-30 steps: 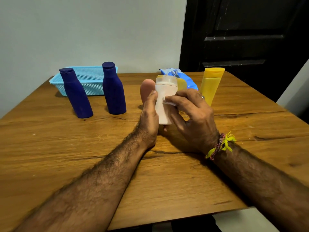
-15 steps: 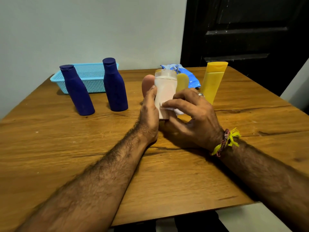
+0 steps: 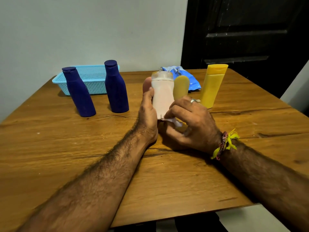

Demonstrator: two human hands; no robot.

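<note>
Gripping is done by the left hand (image 3: 148, 114), whose fingers are curled round a pale pink bottle (image 3: 162, 96), held upright over the table's (image 3: 50, 156) middle. A small white tissue (image 3: 173, 121) is pinched by the right hand (image 3: 190, 121) and pressed on the bottle's lower edge. At 10 o'clock two dark blue bottles (image 3: 80, 96) are placed before a light blue basket (image 3: 93, 81); at 2 o'clock a yellow bottle (image 3: 212, 86) is standing.

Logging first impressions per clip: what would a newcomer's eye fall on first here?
The pale pink bottle held upright mid-table draws the eye first: the left hand grips its side while the right hand pinches a white scrap at its base. Next, two dark blue bottles stand at the left before a turquoise basket, and a yellow bottle stands at the right.
</note>
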